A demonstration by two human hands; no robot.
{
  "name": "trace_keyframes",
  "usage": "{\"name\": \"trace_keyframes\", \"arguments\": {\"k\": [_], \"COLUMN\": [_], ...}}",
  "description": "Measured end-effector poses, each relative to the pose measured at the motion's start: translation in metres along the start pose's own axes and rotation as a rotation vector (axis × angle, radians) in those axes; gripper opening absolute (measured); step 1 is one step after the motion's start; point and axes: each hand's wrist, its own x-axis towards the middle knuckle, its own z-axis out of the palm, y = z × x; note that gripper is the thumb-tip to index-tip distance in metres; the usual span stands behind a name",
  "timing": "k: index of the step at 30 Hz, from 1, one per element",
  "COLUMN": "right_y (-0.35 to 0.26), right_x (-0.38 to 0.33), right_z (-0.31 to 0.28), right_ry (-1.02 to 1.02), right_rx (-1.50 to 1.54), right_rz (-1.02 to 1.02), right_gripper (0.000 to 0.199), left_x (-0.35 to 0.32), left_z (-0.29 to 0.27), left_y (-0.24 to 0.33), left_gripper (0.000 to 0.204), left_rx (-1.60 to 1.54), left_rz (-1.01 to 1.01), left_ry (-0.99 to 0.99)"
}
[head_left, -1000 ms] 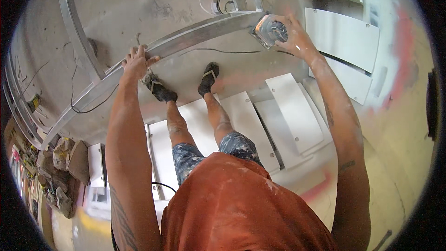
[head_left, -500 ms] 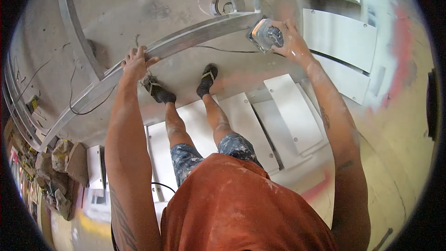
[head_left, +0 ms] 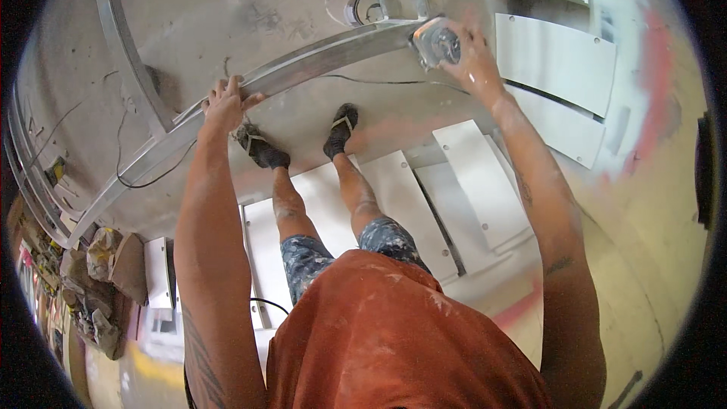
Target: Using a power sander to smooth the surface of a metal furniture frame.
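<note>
A long silvery metal frame (head_left: 326,57) with upright bars runs across in front of me. My left hand (head_left: 225,108) grips its near rail left of centre, fingers over the upper edge and thumb lying along the side. At the frame's right end, my right hand (head_left: 477,68) is closed round a power sander (head_left: 437,42). The sander's working face bears on the end of the rail, though the exact contact is hidden by its body. A thin black cord (head_left: 379,81) passes under the rail close to the sander.
Several white panels (head_left: 485,182) with round holes lie around my legs, and more white panels (head_left: 556,57) are at the right. A round can (head_left: 365,7) stands beyond the frame. Dusty sacks (head_left: 102,288) are piled at the lower left. Another cord (head_left: 151,182) loops beside the frame.
My right hand and the sander have shifted slightly up and to the right at the rail's end. The left hand keeps its place on the rail.
</note>
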Motion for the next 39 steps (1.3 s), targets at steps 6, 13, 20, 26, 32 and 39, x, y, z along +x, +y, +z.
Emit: {"name": "trace_keyframes", "arguments": {"k": [6, 13, 20, 26, 32, 39], "right_y": [-0.006, -0.044, -0.017, -0.001, -0.019, -0.03], "right_x": [-0.002, 0.01, -0.008, 0.019, 0.045, 0.038], "right_z": [-0.009, -0.016, -0.01, -0.009, -0.008, 0.009], "right_ry": [-0.057, -0.228, -0.194, 0.104, 0.086, 0.192], "right_rx": [-0.036, -0.015, 0.015, 0.02, 0.022, -0.087], "right_rz": [0.0, 0.115, 0.113, 0.126, 0.337, 0.241], "right_gripper": [0.076, 0.082, 0.083, 0.079, 0.08, 0.077], "left_x": [0.0, -0.003, -0.001, 0.005, 0.006, 0.005], "left_z": [0.0, -0.008, 0.001, 0.004, 0.0, -0.003], "left_y": [-0.002, 0.006, -0.002, -0.005, -0.005, -0.002], "left_gripper": [0.092, 0.09, 0.091, 0.091, 0.093, 0.093], "left_rx": [-0.008, 0.012, 0.009, 0.006, -0.016, 0.026], "left_rz": [0.005, -0.034, -0.028, -0.007, -0.004, -0.032], "left_ry": [0.009, -0.055, -0.021, -0.036, -0.081, -0.075]}}
